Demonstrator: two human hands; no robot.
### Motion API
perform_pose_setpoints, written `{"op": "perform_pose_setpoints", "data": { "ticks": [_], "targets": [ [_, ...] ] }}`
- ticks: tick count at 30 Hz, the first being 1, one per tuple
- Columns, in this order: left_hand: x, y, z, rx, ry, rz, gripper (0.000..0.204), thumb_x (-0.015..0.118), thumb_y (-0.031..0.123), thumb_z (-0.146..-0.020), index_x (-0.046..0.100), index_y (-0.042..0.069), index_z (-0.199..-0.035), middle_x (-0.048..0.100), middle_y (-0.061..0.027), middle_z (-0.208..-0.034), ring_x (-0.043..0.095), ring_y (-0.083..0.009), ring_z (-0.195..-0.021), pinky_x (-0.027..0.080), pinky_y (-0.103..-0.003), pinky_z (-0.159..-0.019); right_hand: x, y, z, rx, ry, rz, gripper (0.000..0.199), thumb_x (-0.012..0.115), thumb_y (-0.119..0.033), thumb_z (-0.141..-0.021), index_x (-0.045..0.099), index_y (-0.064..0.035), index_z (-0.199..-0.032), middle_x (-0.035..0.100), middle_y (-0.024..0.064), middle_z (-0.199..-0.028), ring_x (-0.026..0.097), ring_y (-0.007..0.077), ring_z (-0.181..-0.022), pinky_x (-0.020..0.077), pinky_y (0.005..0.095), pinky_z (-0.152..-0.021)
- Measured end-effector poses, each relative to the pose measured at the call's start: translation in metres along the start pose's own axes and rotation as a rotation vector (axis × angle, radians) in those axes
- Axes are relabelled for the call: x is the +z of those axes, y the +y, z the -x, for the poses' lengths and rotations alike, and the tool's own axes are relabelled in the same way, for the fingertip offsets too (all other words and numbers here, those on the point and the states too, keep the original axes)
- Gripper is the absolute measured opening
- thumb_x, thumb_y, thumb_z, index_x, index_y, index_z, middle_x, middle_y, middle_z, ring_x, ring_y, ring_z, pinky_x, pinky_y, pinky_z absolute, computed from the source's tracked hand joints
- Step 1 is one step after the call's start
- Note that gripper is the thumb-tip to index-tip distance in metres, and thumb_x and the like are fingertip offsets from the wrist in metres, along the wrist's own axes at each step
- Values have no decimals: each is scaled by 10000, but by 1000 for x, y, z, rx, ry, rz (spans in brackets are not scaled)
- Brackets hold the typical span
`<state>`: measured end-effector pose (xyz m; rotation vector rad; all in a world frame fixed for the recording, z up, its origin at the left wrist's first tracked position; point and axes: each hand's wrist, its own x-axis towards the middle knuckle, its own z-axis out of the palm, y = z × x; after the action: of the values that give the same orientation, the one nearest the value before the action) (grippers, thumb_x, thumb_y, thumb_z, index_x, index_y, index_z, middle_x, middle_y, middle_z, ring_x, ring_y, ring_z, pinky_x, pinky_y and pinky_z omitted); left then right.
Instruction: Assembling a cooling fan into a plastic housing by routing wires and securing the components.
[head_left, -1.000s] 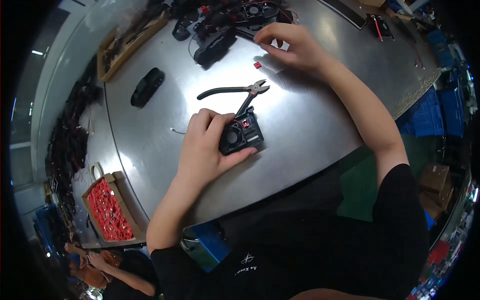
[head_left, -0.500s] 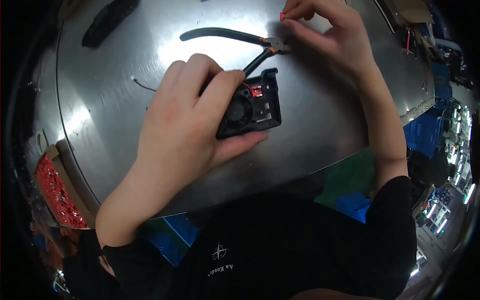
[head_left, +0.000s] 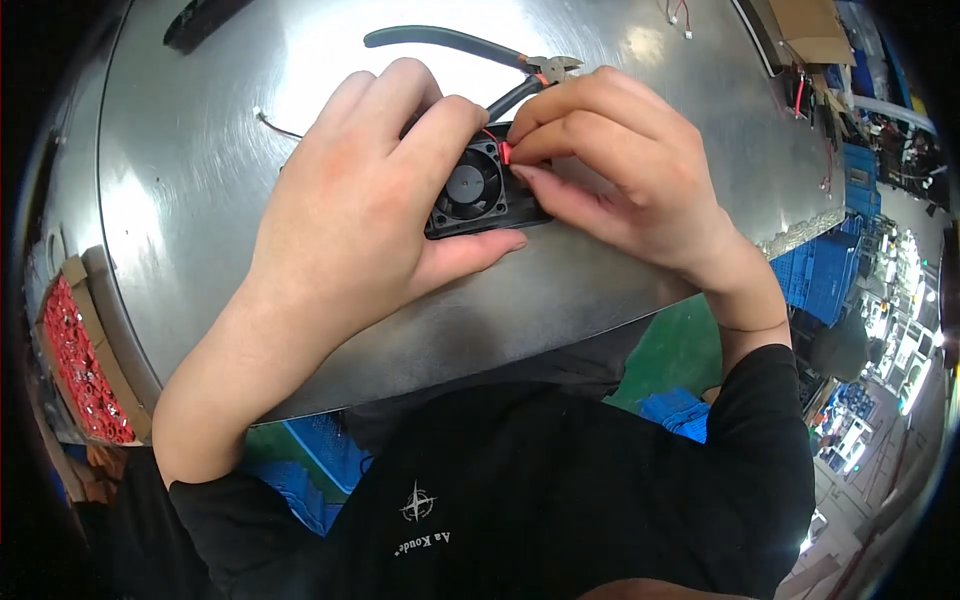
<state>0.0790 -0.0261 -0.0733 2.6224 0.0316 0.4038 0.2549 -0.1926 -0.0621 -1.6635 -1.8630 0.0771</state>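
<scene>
My left hand (head_left: pixel 350 190) is wrapped round a black plastic housing (head_left: pixel 527 210) and steadies it on the metal table. Inside the housing sits a small black square fan (head_left: pixel 468 188). My right hand (head_left: pixel 630 170) pinches a small red part (head_left: pixel 505 153) against the housing, just beside the fan's right edge; its exact seat is covered by the fingertips. Behind both hands lie spread diagonal cutters (head_left: pixel 450 40) with dark handles, one handle partly hidden behind my fingers. A thin dark wire with a small white plug (head_left: pixel 262 117) pokes out left of my left hand.
An open carton of red parts (head_left: pixel 85 360) stands at the table's left edge. A long black object (head_left: pixel 205 22) lies at the far left. Red wires with a white plug (head_left: pixel 687 25) lie far right, near a cardboard box (head_left: pixel 815 35). Blue crates (head_left: pixel 815 268) stand beyond the right edge.
My right hand has come down and left from the far side with the red part, bringing it to the housing. My left hand keeps its hold on the housing.
</scene>
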Motion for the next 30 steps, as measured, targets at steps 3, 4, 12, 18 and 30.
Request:
{"op": "perform_pose_setpoints", "data": {
  "ticks": [3,4,12,18,30],
  "targets": [
    [0,0,-2,-1,-15,9,683,920,352,-628,661,62,-1189,564,-106,-1021,591,-322,-981,499,-431,-845,1,0,2,6,-7,20,256,825,23,-710,721,-50,-932,716,64,-1010,677,242,-907,545,345,-758],
    [0,1,-2,-2,-15,11,683,920,352,-628,661,62,-1189,564,-106,-1021,591,-322,-981,499,-431,-845,1,1,2,12,-6,30,259,826,26,-707,720,-51,-930,715,64,-1011,677,241,-905,546,347,-756],
    [-1,0,-2,-13,-20,10,692,931,305,-600,661,58,-1187,571,-104,-1020,592,-317,-964,499,-421,-830,-6,-10,5,115,-81,37,272,781,17,-787,728,-35,-1049,626,66,-854,600,213,-726,475,344,-634],
    [-2,2,-4,-6,-16,21,675,928,318,-625,661,47,-1183,580,-107,-1020,597,-319,-968,504,-421,-837,-20,-33,10,481,-263,-145,308,717,-43,-898,716,-70,-1204,522,43,-586,475,161,-488,363,312,-500],
    [7,13,9,34,107,-162,650,848,449,-740,648,98,-1250,591,-68,-1018,599,-254,-948,463,-389,-776,-31,71,-11,-112,-121,152,545,701,-75,-818,652,-36,-1359,608,168,-1400,574,336,-1287,444,434,-1085]
  ]
}}
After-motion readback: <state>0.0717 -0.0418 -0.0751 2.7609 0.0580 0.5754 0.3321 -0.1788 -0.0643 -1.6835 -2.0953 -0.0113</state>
